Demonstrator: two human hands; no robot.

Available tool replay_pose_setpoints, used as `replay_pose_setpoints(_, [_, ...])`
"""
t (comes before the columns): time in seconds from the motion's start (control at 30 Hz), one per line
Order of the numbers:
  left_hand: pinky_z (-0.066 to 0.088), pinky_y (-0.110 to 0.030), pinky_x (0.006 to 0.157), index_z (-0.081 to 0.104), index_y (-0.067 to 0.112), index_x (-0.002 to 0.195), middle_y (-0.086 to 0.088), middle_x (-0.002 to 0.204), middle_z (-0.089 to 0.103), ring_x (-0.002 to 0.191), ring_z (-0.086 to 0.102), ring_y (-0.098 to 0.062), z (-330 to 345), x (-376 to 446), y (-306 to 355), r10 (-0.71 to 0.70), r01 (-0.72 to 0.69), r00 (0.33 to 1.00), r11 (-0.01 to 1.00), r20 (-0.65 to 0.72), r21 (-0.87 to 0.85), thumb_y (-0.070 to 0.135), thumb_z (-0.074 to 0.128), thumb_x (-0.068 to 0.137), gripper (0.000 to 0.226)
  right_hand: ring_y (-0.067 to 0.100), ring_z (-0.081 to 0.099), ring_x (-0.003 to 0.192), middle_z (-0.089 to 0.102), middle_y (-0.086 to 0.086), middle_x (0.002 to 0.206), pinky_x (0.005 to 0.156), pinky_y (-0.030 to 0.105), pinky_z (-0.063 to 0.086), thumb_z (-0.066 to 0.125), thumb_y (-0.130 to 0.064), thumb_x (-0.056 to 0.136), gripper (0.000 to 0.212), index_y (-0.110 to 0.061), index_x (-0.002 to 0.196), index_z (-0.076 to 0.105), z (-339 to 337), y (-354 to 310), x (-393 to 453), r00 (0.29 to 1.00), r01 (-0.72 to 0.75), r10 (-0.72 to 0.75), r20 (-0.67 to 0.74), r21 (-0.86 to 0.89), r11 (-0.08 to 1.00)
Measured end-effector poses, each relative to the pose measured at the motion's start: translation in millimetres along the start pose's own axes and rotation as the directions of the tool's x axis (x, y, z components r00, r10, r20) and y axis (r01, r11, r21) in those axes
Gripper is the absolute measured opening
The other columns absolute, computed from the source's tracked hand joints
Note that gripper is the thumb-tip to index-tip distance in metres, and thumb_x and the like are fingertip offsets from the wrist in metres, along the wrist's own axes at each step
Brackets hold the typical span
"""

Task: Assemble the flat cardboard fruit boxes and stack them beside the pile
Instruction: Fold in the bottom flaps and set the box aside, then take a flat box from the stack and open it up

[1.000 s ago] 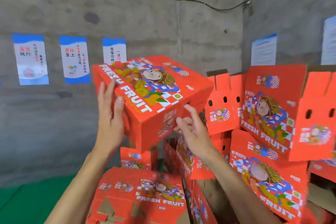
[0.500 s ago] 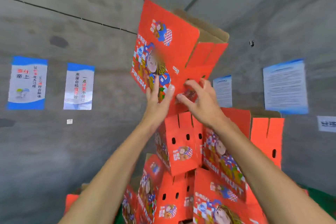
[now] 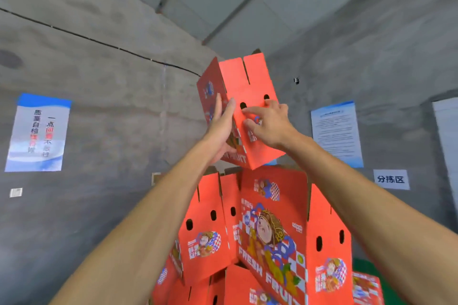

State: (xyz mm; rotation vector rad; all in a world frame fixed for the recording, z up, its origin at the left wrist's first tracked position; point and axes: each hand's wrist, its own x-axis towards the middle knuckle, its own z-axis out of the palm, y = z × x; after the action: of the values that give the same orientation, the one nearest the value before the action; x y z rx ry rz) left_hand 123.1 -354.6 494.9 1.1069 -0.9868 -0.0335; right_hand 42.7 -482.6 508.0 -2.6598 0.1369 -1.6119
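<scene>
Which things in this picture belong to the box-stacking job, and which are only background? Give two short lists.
Belongs to the job:
red printed cardboard fruit box held overhead
left hand
right hand
stack of red assembled cardboard boxes

Only background:
blue-and-white wall poster
white paper notice
small white sign
black cable on the wall

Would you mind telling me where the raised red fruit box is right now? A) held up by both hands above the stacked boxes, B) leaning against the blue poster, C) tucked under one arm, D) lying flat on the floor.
A: the left hand lies flat along one side of the raised box and the right hand spreads on its holed face, above the stack of boxes.
</scene>
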Motion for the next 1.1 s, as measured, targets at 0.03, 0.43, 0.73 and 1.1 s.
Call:
replay_pose_setpoints(0.03, [0.050,-0.071,0.088,0.008,0.072,0.149,0.024,0.153,0.047,0.121,0.063,-0.023,1,8,-5,-0.010,0.010,1.000,1.000,0.012,-0.006,0.069,0.051,0.097,0.068,0.036,0.024,0.149,0.052,0.022,0.145,0.113,0.037,0.016,0.055,-0.041,0.101,0.039,-0.040,0.139,0.061,6,7,3,1.000,-0.015,0.015,0.016,-0.015,1.000])
replay_pose_setpoints(0.43, [0.044,-0.031,0.114,0.023,0.035,0.164,0.007,0.155,0.051,0.128,0.056,-0.005,9,72,-60,0.173,-0.183,0.983,0.956,0.061,0.228,0.017,0.059,0.104,0.071,0.027,0.049,0.128,0.070,0.005,0.113,0.111,0.034,0.025,0.060,-0.023,0.098,0.028,-0.026,0.122,0.074,21,52,6,0.996,-0.068,0.062,0.067,0.098,0.993])
replay_pose_setpoints(0.73, [0.049,-0.014,0.101,0.026,0.034,0.163,-0.011,0.156,0.049,0.129,0.060,-0.016,-6,43,-63,0.191,-0.202,0.979,0.874,0.069,0.442,0.004,0.072,0.093,0.089,0.024,0.050,0.133,0.059,0.010,0.138,0.110,0.037,0.041,0.061,-0.018,0.094,0.032,-0.016,0.124,0.072,18,36,-15,0.999,-0.048,0.046,0.018,0.110,0.993])
replay_pose_setpoints(1.1, [0.046,-0.029,0.106,0.049,0.026,0.152,-0.001,0.154,0.049,0.133,0.053,-0.021,-90,-93,-21,0.281,-0.216,0.960,0.719,0.008,0.661,0.012,0.067,0.098,0.058,0.020,0.064,0.112,0.067,0.005,0.123,0.103,0.035,0.048,0.067,-0.016,0.095,0.030,-0.014,0.125,0.071,53,-73,-106,0.996,0.087,-0.086,-0.020,0.400,0.912])
